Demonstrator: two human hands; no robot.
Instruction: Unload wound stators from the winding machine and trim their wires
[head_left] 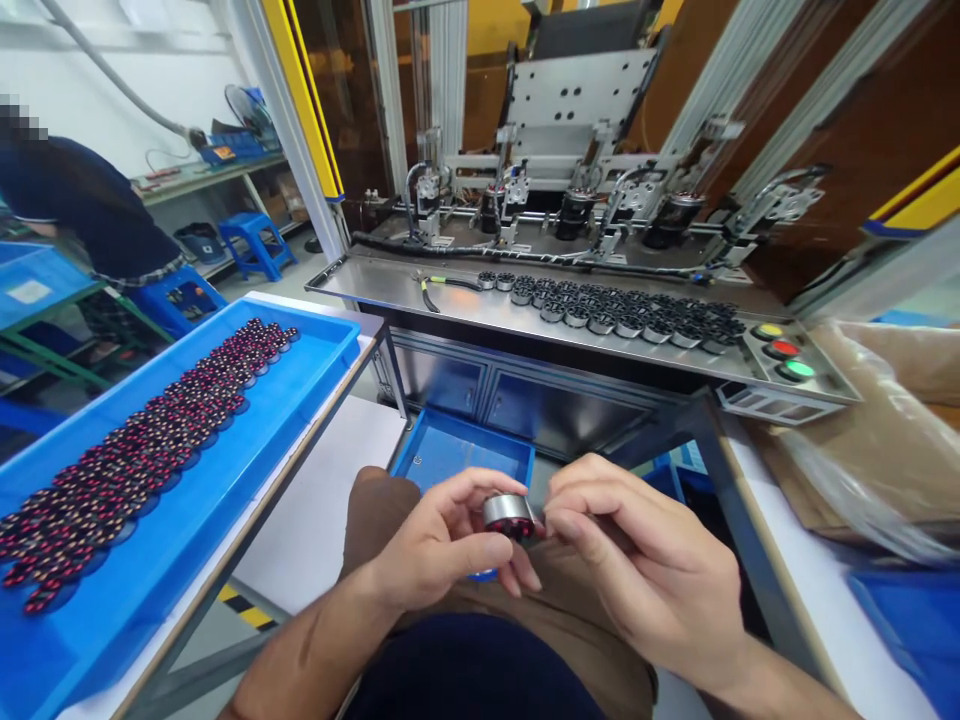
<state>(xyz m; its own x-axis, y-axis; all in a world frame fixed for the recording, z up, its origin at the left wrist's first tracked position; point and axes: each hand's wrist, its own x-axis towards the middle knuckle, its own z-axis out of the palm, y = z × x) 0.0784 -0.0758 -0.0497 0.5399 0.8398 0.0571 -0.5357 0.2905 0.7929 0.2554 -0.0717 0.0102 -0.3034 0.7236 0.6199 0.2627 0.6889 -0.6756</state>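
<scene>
Clearly, the left hand is clamped around a round motor part, thumb along its near side and fingers curled about the far side, the silver wall facing up and the dark, red-flecked face tilted toward the wearer. Just right of it, the right hand has thumb and fingertips drawn together close to the part's edge; whether they pinch anything, I cannot tell.

Past both hands, a blue bin sits low, and above that runs a metal ledge carrying pliers with black and yellow-green handles and, to their right, packed rows of black-topped silver motor parts. Farther right of these, a button panel shows yellow, red and green buttons.

Left of the left hand, a blue tray holds overlapping black discs flecked red and copper. Well right of the right hand stands a cardboard box.
</scene>
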